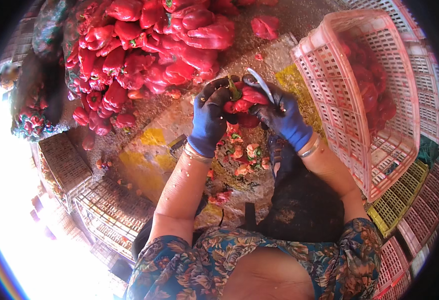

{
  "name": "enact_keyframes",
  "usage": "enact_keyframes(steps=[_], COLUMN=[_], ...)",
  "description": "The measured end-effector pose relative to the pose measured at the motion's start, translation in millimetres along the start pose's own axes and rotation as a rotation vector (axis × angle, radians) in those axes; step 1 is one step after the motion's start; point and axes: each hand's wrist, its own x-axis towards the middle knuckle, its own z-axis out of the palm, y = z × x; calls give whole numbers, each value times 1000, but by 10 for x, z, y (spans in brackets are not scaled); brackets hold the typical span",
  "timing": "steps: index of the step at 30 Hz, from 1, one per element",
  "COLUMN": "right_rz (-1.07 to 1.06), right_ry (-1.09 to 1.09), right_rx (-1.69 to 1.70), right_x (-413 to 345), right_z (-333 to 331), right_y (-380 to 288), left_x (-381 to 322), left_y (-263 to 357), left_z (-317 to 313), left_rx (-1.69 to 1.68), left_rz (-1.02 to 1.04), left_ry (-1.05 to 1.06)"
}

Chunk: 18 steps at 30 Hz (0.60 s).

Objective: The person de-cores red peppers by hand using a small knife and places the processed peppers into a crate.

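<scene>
Both hands wear blue gloves with dark, wet palms and fingers. My left hand (214,108) grips a red bell pepper (247,98) near its green stem (235,90). My right hand (277,110) holds the pepper's other side and also a knife, whose curved metal blade (260,83) points up and to the left above the pepper. The knife's handle is hidden in the glove. Below the hands, cut pepper cores (252,150) with seeds and green stems lie scattered on the floor.
A large heap of red peppers (159,48) lies ahead and to the left, beside filled net sacks (35,86). One loose pepper (265,27) lies farther off. At right, a tilted pink plastic crate (326,90) holds red peppers. More crates (399,198) stand at right and lower left (110,206).
</scene>
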Motion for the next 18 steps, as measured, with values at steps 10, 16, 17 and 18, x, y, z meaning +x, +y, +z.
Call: enact_keyframes(steps=[10, 16, 17, 18], right_rz=[493, 532, 555, 527], right_ry=[40, 29, 36, 44], right_rx=[617, 629, 606, 597], right_x=[-96, -156, -162, -156], right_z=[-136, -169, -172, -173], right_y=[26, 97, 99, 127], left_x=[-174, -42, -9, 25], left_y=[-137, 138, 184, 100], left_z=[44, -17, -51, -104], left_rx=[-479, -300, -252, -309], left_rz=[-103, -88, -81, -246], left_ry=[21, -264, -354, -269])
